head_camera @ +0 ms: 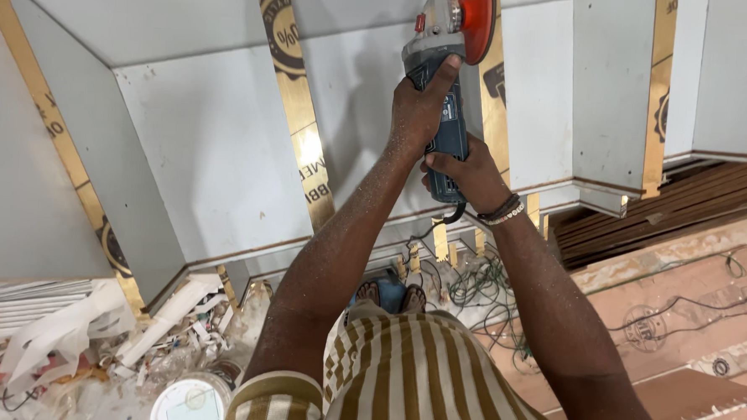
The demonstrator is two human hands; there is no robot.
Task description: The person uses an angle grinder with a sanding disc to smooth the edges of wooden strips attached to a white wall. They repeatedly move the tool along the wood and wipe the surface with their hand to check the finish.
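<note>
The left hand (420, 107) is closed round the front of the angle grinder (442, 79), thumb laid along its grey head; the right hand (467, 174) grips the blue rear handle just below, a beaded band on its wrist; both forearms are dusted with fine white powder. The grinder is held up against the white panelled wall (217, 144), its orange disc (474, 21) beside a vertical gold strip (299, 97); a black cord (453, 213) hangs from the handle's end. Below, the striped shirt (408, 379) and two bare feet show; green and black wires (479, 290) tangle on the floor; white scraps (167, 323) and a round white lid (190, 402) lie left; dark wooden slats (684, 207) are stacked right.
</note>
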